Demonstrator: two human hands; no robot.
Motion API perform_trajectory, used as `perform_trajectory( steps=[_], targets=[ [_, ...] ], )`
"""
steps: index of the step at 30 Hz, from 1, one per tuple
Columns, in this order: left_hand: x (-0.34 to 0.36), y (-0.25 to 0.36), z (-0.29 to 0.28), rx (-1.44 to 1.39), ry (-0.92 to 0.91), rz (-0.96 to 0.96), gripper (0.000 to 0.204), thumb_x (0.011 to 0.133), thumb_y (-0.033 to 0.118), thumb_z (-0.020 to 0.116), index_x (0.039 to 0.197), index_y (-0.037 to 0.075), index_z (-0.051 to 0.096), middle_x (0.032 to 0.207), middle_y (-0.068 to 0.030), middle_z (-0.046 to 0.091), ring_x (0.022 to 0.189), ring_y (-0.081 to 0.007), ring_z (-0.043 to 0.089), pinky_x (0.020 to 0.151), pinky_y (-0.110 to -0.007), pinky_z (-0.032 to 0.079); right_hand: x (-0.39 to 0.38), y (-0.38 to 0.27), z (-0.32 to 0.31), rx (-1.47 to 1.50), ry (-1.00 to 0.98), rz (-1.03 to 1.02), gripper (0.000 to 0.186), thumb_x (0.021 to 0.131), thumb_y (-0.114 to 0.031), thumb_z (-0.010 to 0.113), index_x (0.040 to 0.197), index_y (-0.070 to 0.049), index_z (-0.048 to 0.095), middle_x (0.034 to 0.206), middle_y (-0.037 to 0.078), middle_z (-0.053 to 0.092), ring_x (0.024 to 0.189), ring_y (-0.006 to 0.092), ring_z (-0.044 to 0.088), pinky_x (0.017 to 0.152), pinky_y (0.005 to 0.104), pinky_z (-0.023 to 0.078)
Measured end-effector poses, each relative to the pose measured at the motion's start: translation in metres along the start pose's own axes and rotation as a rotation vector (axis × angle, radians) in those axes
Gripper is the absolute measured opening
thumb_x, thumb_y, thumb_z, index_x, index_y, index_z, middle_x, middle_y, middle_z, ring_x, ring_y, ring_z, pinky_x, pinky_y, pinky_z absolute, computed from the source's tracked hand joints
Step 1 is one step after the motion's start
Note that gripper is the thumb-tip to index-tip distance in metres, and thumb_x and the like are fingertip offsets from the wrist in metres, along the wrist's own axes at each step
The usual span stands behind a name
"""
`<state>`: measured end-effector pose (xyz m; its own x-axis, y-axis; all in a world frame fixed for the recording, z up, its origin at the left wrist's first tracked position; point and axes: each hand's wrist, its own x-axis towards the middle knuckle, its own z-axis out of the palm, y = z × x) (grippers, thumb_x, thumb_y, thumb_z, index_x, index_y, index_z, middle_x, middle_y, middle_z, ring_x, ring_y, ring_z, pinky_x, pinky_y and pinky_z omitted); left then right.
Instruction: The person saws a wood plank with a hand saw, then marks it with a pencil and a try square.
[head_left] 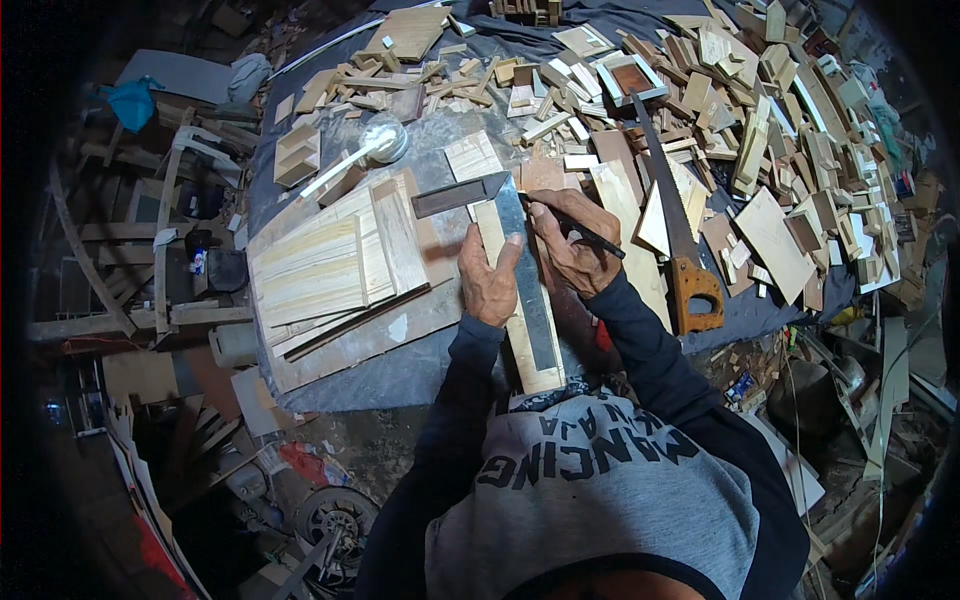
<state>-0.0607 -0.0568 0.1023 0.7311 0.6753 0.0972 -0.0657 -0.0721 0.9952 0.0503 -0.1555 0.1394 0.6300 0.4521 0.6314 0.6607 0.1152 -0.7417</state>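
A try square with a dark stock [450, 198] and a long metal blade [528, 275] lies on a narrow pale board [540, 377], the blade along its length. My left hand [487, 275] grips the board and blade, thumb on the blade. My right hand [578, 240] holds a black pencil or marker [603, 243] near the top of the blade. Where its tip meets the work is too small to make out. A stack of pale boards [310, 277] lies left of my left hand.
A hand saw [695, 295] with a wooden handle lies to my right. Many offcuts and small boxes [760, 240] cover the back and right of the cloth-covered table. A clear round container [383, 140] stands at back left. Clutter and a wheel [335, 525] lie below the table's edge.
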Motion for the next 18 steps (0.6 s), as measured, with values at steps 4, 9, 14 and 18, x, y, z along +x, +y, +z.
perform_trajectory(
  steps=[4,9,14,18],
  targets=[
    [0.005,-0.002,-0.001,0.059,0.011,-0.002,0.028,0.092,0.007,0.059,0.118,-0.002,0.055,0.107,-0.0073,0.064,0.097,-0.0141,0.059,0.089,-0.029,0.045,-0.003,0.004,-0.002,-0.048,-0.033,-0.025,0.013,0.085,-0.005,0.062,0.095,0.002,0.066,0.084,0.017,0.066,0.071,0.0296,0.065,0.064,0.0350,0.051],
    [0.015,-0.011,-0.007,-0.018,0.114,0.016,0.024,0.089,0.015,0.063,0.105,-0.002,0.058,0.092,-0.0096,0.066,0.083,-0.0167,0.060,0.078,-0.032,0.048,-0.031,-0.020,-0.018,0.025,-0.230,0.148,0.007,0.084,-0.006,0.064,0.087,0.000,0.066,0.076,0.016,0.063,0.072,0.0306,0.065,0.065,0.0361,0.051],
    [0.015,-0.014,0.000,-0.073,0.091,-0.030,0.025,0.090,0.016,0.063,0.106,-0.002,0.059,0.094,-0.0087,0.066,0.084,-0.0163,0.059,0.078,-0.030,0.047,-0.034,-0.011,-0.036,0.012,-0.203,0.535,0.029,0.092,-0.022,0.063,0.078,0.003,0.066,0.060,0.014,0.061,0.055,0.0195,0.061,0.055,0.0343,0.048],
    [0.015,-0.021,-0.005,-0.051,0.062,-0.018,0.026,0.090,0.017,0.064,0.107,-0.002,0.059,0.097,-0.0093,0.066,0.086,-0.0152,0.059,0.079,-0.029,0.047,-0.033,0.046,-0.068,-0.501,-0.465,0.638,0.059,0.089,-0.050,0.056,0.065,0.004,0.063,0.055,0.023,0.057,0.052,0.0367,0.061,0.053,0.0421,0.049]
  ],
)
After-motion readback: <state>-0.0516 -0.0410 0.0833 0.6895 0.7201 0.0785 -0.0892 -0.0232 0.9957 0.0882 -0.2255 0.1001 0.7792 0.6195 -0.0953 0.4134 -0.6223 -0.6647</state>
